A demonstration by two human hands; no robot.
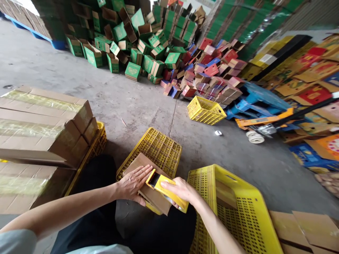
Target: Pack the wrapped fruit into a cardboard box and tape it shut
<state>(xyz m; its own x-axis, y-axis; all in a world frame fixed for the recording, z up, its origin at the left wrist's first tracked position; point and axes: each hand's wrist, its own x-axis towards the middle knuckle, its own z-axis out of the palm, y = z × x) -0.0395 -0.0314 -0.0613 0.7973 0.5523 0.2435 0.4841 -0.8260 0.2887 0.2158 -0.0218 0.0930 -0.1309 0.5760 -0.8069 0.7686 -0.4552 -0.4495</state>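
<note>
Pale sleeve (18,241) and dark trouser legs (164,233) nearest the camera; person looks seated or squatting, knees around the work. Far left: taped cartons (39,141) stacked on a yellow crate (102,141), probably to keep them off the floor and within reach. Left hand (134,181): grip released, not grasping anything; palm down, fingers extended together on the small carton (155,197), thumb toward the near side, presumably bracing it against sliding. Small carton lies across the near end of an apparently upturned crate (164,150), whose gridded face likely gives a raised, flat support. Right hand (182,190): grip wrapped round the yellow tape dispenser (160,184), held along the carton's top, black part just beside the left fingertips; probably angled that way so the tape end meets the cardboard. Can't tell whether tape sticks yet. Just right of the right knee: open yellow crate (201,187), a brown carton (226,194) inside, likely placed for easy reach. Far right, bottom corner: flat cardboard pieces (309,225), partly cut off.
</note>
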